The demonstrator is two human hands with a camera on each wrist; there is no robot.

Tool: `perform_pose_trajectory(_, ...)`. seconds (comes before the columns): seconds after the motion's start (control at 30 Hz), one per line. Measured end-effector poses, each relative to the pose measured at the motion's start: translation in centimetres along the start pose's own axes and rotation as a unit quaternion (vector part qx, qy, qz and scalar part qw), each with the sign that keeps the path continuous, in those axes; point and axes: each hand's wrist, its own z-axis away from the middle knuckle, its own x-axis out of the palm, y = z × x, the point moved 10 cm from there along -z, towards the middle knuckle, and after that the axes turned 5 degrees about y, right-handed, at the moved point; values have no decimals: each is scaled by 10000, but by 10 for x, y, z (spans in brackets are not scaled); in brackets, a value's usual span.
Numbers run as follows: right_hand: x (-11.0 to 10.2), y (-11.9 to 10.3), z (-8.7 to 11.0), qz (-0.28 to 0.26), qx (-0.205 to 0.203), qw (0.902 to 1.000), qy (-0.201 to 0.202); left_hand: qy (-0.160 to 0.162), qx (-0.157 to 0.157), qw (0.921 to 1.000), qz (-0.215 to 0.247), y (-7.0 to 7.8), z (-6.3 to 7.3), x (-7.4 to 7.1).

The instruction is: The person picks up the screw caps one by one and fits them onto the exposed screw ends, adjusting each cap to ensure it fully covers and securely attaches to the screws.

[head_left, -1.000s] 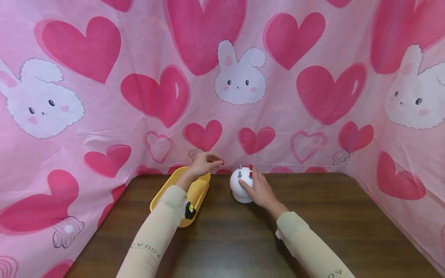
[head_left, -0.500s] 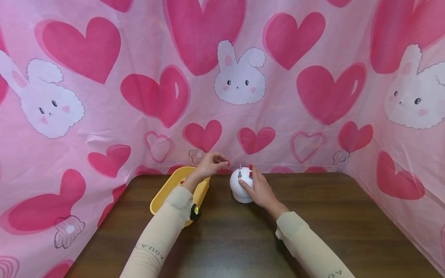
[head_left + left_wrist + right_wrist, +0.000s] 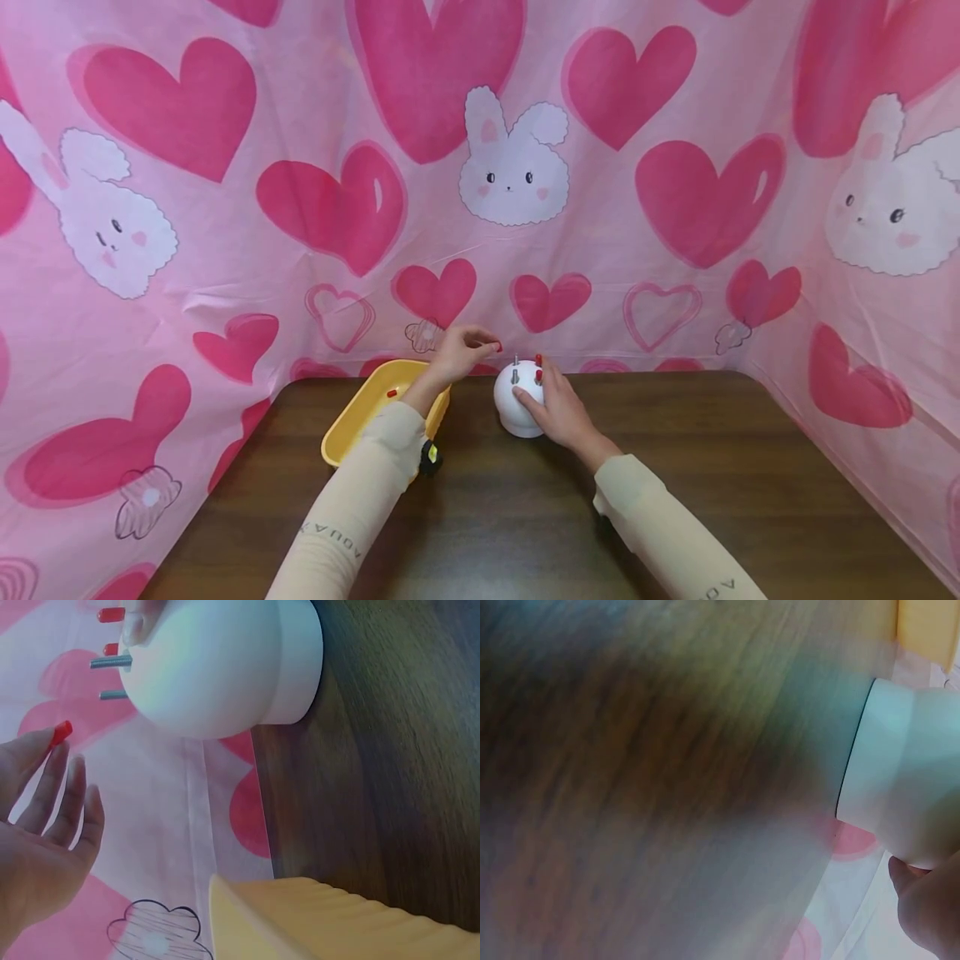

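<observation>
My left hand (image 3: 459, 354) pinches a small red cap (image 3: 62, 733) between thumb and index finger, its other fingers loosely spread. That hand is up to the left of a white rounded dome (image 3: 512, 410) on a short base. From the top of the dome stick out bare threaded metal studs (image 3: 110, 663), and red caps (image 3: 112, 615) sit on two others. My right hand (image 3: 564, 410) grips the dome from its right side, thumb across the front. In the right wrist view only part of this hand (image 3: 930, 907) shows, against the dome.
A yellow tray (image 3: 336, 433) stands on the brown wooden table (image 3: 525, 517) at the left, partly under my left forearm. One red cap (image 3: 392, 393) lies in it. Behind the table hangs a pink cloth (image 3: 600, 208) with hearts and rabbits.
My left hand has moved right with the red cap, from above the tray towards the dome, uncovering the cap in the tray. My right hand and the dome have stayed put.
</observation>
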Motion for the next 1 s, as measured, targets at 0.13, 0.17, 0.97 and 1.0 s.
perform_pose_trajectory(0.13, -1, 0, 0, 28, -34, 10000, 18, 55, 98, 9999, 89, 2, -2, 3)
perform_pose_trajectory(0.17, -1, 0, 0, 35, -31, 10000, 17, 74, 122, 9998, 102, 3, -2, 4)
perform_pose_trajectory(0.97, -1, -2, 2, 5, -169, 9998, 127, 177, -144, 9983, 527, -1, -4, 27)
perform_pose_trajectory(1.0, -1, -2, 2, 0, -181, 9997, 132, 175, -186, 9981, 553, -2, -4, 28)
